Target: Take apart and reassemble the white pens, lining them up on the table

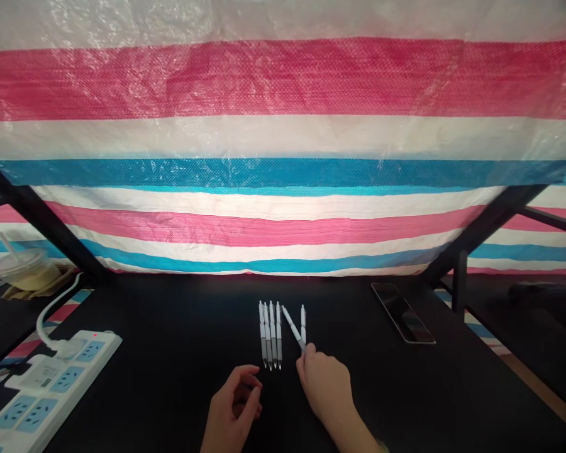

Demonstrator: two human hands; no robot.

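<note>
The left hand [229, 406], fingers curled loosely apart, is near four aligned pens [273, 333] while the right hand [327, 380] pinches a slanted pen [292, 326].

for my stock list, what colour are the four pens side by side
The four pens are white with grey lower parts, best seen in the head view.

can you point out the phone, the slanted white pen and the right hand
Slanted white pen [292, 326]: head view, on the middle of its barrel's visible part.
Right hand [327, 380]: head view, on the back of the hand.
Phone [402, 313]: head view, on the middle of its dark screen.
</note>
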